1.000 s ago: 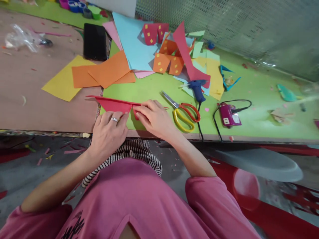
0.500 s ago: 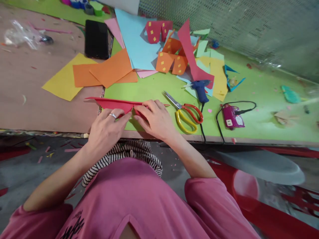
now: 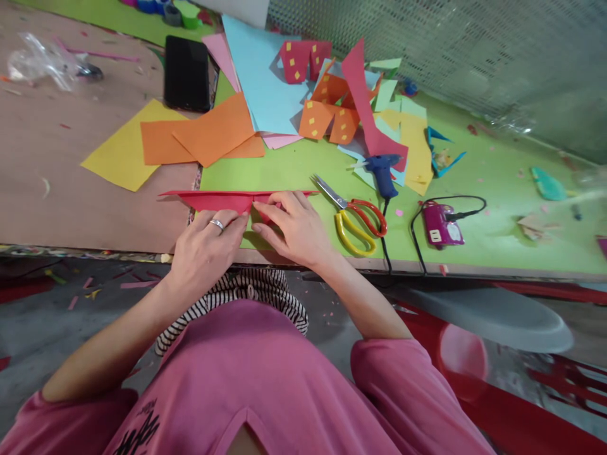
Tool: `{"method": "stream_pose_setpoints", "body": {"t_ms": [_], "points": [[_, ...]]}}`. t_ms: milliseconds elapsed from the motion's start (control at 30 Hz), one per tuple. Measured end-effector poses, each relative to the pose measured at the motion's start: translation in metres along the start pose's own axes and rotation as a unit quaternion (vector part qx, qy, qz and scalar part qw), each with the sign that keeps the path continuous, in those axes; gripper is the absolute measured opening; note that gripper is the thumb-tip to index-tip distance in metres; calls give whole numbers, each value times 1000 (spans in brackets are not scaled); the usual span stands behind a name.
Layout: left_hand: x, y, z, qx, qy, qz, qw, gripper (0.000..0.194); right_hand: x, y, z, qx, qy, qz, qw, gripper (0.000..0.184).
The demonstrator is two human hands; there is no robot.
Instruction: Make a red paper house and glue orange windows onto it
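A folded red sheet of paper (image 3: 215, 201) lies near the table's front edge, its long fold running left to right. My left hand (image 3: 206, 243), with a ring on one finger, is closed on the paper's near side, left of the middle. My right hand (image 3: 296, 230) pinches the same paper right of the middle, and its fingers cover much of that half. Both hands' fingertips nearly meet at the centre. Just right of my right hand rest scissors (image 3: 348, 212) with one orange and one yellow handle, blades parted slightly.
Behind lie orange paper (image 3: 218, 129), yellow paper (image 3: 128, 151), a blue sheet (image 3: 265, 76) and a black phone (image 3: 186, 74). Dotted orange cut-outs (image 3: 327, 120) stand at centre back. A blue glue gun (image 3: 383, 174) and a purple box (image 3: 442, 225) with a black cord sit to the right.
The red paper's fold has levelled slightly, and my left hand's fingers have curled a little lower on it. My right hand keeps nearly the same place. The view has shifted slightly.
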State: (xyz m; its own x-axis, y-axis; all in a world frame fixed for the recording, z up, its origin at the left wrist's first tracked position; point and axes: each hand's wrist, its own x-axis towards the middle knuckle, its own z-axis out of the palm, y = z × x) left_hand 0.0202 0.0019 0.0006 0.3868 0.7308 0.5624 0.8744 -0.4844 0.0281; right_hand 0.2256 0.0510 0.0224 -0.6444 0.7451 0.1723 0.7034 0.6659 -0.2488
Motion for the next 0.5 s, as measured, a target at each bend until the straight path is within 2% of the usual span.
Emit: {"method": "stream_pose_setpoints", "body": {"t_ms": [233,500], "points": [[-1,1,0,-46,-20,-26,998,22,2,1,1,34,-7,-13,999,58],[1,2,-1,-4,-6,-3,1000,21,4,0,2,22,-11,-14,1000,61]]}}
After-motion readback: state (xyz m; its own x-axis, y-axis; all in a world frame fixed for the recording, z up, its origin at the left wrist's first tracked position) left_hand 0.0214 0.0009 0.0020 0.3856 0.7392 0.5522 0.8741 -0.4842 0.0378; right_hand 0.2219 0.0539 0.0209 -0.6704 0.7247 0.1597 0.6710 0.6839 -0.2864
